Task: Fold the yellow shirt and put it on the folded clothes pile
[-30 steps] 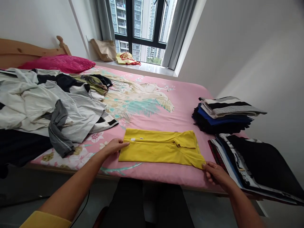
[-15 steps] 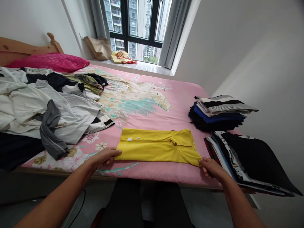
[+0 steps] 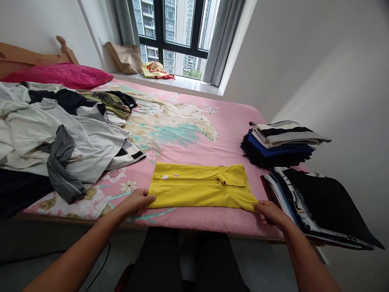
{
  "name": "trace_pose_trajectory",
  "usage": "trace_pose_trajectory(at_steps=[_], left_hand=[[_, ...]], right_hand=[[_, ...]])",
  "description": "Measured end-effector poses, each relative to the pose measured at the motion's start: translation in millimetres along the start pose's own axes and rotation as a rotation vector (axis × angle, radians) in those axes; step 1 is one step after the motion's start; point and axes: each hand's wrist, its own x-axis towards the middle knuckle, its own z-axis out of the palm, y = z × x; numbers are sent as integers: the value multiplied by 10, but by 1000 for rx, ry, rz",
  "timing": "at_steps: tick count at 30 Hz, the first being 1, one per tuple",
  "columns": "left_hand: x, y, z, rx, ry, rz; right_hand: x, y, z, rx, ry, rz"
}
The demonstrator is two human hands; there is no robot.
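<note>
A yellow shirt (image 3: pixel 200 186), folded into a long flat strip, lies near the front edge of the pink flowered bed sheet (image 3: pixel 212 138). My left hand (image 3: pixel 135 202) pinches the strip's near left corner. My right hand (image 3: pixel 269 213) grips its near right corner, fingers curled around the cloth. Both ends rest on the bed.
A heap of unfolded grey, white and black clothes (image 3: pixel 57 138) covers the bed's left side. Two stacks of folded clothes (image 3: pixel 279 142) (image 3: pixel 316 202) sit at the right edge. A pink pillow (image 3: pixel 60 75) lies by the wooden headboard. Bags (image 3: pixel 124 56) stand on the windowsill.
My left hand slid from the shirt's far left edge down to its near left corner. The right hand kept its grip. The view shifted slightly.
</note>
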Motion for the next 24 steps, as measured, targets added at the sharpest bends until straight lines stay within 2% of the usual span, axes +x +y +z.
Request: trace_pose_trajectory(at_steps=[4, 8, 10, 13, 15, 17, 19, 21, 24], left_hand=[[55, -43, 18, -109, -37, 40], [162, -185, -35, -14, -5, 81], [181, -229, -60, 116, 65, 85], [129, -214, -66, 455, 253, 120], [57, -177, -51, 655, 370, 136], [-14, -154, -29, 753, 458, 133], [-56, -166, -4, 781, 547, 175], [-53, -205, 19, 808, 639, 295], [29, -282, 43, 844, 702, 480]], right_hand=[[2, -73, 36, -45, 28, 61], [8, -83, 68, -67, 61, 76], [18, -66, 65, -69, 79, 77], [28, -52, 22, -176, 120, 47], [4, -78, -1, -319, 223, -9], [-66, -148, 43, -423, 392, -100], [-180, -267, 210, -419, 547, -239], [-312, -436, 517, -335, 613, -439], [-456, -767, 1149, -214, 466, -809]])
